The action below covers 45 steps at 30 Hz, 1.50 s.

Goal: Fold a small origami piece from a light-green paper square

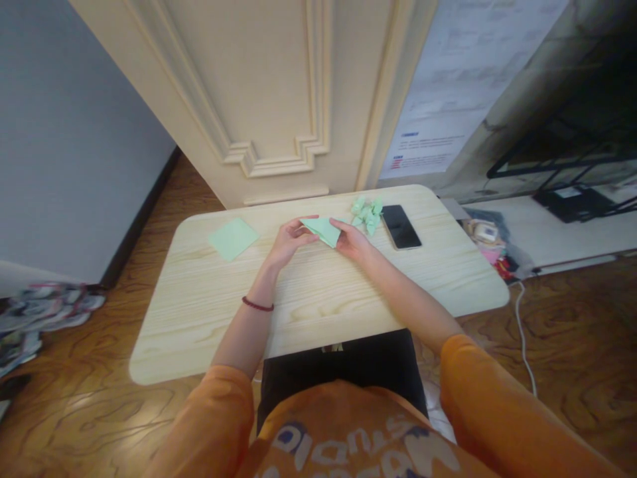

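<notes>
Between my two hands, a little above the table, is a folded sheet of light green paper (326, 231), shaped roughly like a triangle with its layers slightly parted at the lower edge. My left hand (292, 240) grips its left corner, with fingers at the top and bottom edges. My right hand (352, 240) pinches the right side, the thumb lying on top and the other fingers underneath. Just right of that hand lies a cluster of folded green paper pieces (367, 214). A flat square stack of green paper (233, 239) rests on the table to the left.
The pale wood-grain table (209, 325) has rounded corners and stands against a cream panelled door (269, 79). A black phone (401, 227) lies at the right. Beyond the right edge are a plastic bag of items (492, 242) and a white cable (521, 332). Shoes (50, 307) stand on the floor at left.
</notes>
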{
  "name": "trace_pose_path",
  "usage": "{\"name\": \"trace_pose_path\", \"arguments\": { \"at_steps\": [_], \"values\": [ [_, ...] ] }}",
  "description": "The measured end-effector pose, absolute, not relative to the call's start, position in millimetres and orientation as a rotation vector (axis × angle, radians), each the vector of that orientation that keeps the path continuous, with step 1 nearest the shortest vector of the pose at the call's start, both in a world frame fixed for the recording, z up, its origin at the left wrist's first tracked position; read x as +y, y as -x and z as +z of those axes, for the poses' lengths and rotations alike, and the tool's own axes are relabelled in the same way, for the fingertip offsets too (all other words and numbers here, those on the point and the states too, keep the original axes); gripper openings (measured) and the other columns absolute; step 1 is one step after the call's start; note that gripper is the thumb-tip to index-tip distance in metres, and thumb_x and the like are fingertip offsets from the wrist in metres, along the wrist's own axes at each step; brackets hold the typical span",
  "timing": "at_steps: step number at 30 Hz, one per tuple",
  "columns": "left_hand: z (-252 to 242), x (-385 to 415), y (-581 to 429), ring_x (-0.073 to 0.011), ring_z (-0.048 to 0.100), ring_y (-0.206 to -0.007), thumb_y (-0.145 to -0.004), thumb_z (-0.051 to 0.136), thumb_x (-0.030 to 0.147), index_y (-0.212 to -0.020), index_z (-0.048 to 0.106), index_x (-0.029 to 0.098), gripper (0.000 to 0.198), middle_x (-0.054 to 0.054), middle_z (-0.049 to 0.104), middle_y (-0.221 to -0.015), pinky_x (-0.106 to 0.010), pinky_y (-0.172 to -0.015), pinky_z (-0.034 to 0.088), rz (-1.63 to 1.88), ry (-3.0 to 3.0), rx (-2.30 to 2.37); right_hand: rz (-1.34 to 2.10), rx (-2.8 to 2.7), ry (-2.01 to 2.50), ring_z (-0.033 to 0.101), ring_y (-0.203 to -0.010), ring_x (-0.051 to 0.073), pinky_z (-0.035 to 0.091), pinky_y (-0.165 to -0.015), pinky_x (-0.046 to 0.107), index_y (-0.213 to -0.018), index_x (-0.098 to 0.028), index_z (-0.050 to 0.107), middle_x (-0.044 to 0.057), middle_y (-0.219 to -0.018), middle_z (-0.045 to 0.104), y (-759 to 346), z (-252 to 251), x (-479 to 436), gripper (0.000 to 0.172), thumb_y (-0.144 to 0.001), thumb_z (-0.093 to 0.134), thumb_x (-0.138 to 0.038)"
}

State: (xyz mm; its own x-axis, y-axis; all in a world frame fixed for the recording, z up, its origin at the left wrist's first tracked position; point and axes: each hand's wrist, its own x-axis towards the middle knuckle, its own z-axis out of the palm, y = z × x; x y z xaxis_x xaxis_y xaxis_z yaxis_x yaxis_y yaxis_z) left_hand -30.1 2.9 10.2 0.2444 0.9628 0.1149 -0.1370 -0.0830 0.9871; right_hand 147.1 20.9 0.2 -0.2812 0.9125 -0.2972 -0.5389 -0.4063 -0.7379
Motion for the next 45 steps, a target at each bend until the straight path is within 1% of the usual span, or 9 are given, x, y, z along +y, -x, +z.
{"name": "trace_pose_path", "arguments": {
  "at_steps": [4, 8, 16, 20, 25, 29, 36, 40, 45],
  "values": [
    [9.1, 4.6, 32.9, -0.0231, 0.063, -0.105, -0.057, 0.081, 0.025, -0.111, 0.069, 0.019, 0.055, -0.01, 0.068, -0.115, -0.034, -0.093, 0.049, 1.15, -1.343, 0.94, 1.83, -0.694, 0.89, 0.069, -0.079, 0.021, 0.058, -0.071, 0.031, -0.079, -0.017, 0.067, 0.005, -0.079, 0.075, -145.4, 1.7, 17.9, 0.016, -0.069, 0.076, -0.026],
    [8.5, 6.2, 29.5, -0.0245, 0.061, -0.109, -0.059, 0.078, 0.028, -0.096, 0.074, 0.017, 0.039, -0.01, 0.069, -0.113, -0.034, -0.095, 0.047, 1.227, -1.385, 0.982, 1.826, -0.748, 0.877, 0.066, -0.074, 0.017, 0.056, -0.068, 0.026, -0.075, -0.017, 0.068, 0.003, -0.078, 0.073, -142.3, 3.2, 13.3, 0.023, -0.059, 0.081, -0.026],
    [4.0, 9.3, 31.3, -0.0233, 0.067, -0.082, -0.056, 0.082, 0.052, -0.087, 0.072, 0.012, 0.052, -0.01, 0.073, -0.092, -0.032, -0.074, 0.053, 1.296, -1.111, 1.164, 1.496, -1.005, 0.98, 0.062, -0.074, 0.013, 0.048, -0.065, 0.023, -0.096, -0.022, 0.069, 0.0, -0.087, 0.07, -151.4, 3.0, 18.9, 0.034, -0.067, 0.071, -0.04],
    [6.5, 7.3, 37.1, -0.024, 0.067, -0.084, -0.047, 0.088, 0.045, -0.089, 0.072, 0.011, 0.056, -0.011, 0.073, -0.094, -0.033, -0.074, 0.055, 1.161, -0.998, 1.138, 1.267, -1.317, 0.897, 0.062, -0.08, 0.014, 0.049, -0.066, 0.024, -0.108, -0.025, 0.068, 0.003, -0.103, 0.067, -159.4, 4.9, 19.7, 0.036, -0.073, 0.063, -0.031],
    [17.7, 2.1, 47.2, -0.0261, 0.067, -0.094, -0.052, 0.088, 0.029, -0.091, 0.072, 0.013, 0.045, -0.012, 0.072, -0.104, -0.037, -0.078, 0.058, 0.994, -0.91, 1.103, 1.011, -1.761, 0.797, 0.06, -0.096, 0.017, 0.051, -0.068, 0.026, -0.122, -0.028, 0.065, 0.007, -0.127, 0.053, -161.8, 8.8, 12.6, 0.052, -0.075, 0.053, -0.012],
    [23.3, 0.9, 53.9, -0.0273, 0.066, -0.098, -0.055, 0.087, 0.025, -0.091, 0.073, 0.013, 0.04, -0.012, 0.071, -0.105, -0.038, -0.081, 0.058, 0.923, -0.923, 1.099, 0.964, -1.923, 0.758, 0.055, -0.113, 0.022, 0.052, -0.075, 0.028, -0.112, -0.026, 0.072, 0.008, -0.125, 0.051, -159.7, 4.1, 11.6, 0.046, -0.073, 0.056, -0.008],
    [23.8, 0.6, 52.4, -0.0268, 0.066, -0.096, -0.049, 0.089, 0.025, -0.095, 0.072, 0.013, 0.05, -0.014, 0.071, -0.108, -0.038, -0.084, 0.055, 0.903, -0.941, 1.075, 0.929, -1.941, 0.84, 0.06, -0.086, 0.015, 0.05, -0.068, 0.027, -0.09, -0.023, 0.079, 0.007, -0.114, 0.055, -159.4, -5.9, 16.5, 0.03, -0.069, 0.062, -0.009],
    [24.0, 1.3, 49.6, -0.025, 0.066, -0.099, -0.046, 0.088, 0.019, -0.096, 0.069, 0.015, 0.054, -0.012, 0.07, -0.11, -0.037, -0.087, 0.054, 0.933, -0.934, 1.038, 0.789, -1.93, 0.872, 0.06, -0.087, 0.017, 0.048, -0.079, 0.031, -0.084, -0.022, 0.08, 0.006, -0.103, 0.058, -159.6, -5.6, 17.1, 0.03, -0.068, 0.06, -0.007],
    [16.2, 5.8, 47.2, -0.0247, 0.068, -0.085, -0.037, 0.088, 0.015, -0.097, 0.066, 0.014, 0.064, -0.01, 0.073, -0.092, -0.036, -0.081, 0.054, 0.996, -0.938, 1.087, 0.725, -1.969, 0.906, 0.059, -0.093, 0.02, 0.048, -0.083, 0.033, -0.085, -0.023, 0.079, 0.006, -0.106, 0.058, -159.9, -2.9, 15.0, 0.036, -0.064, 0.059, -0.002]
  ]
}}
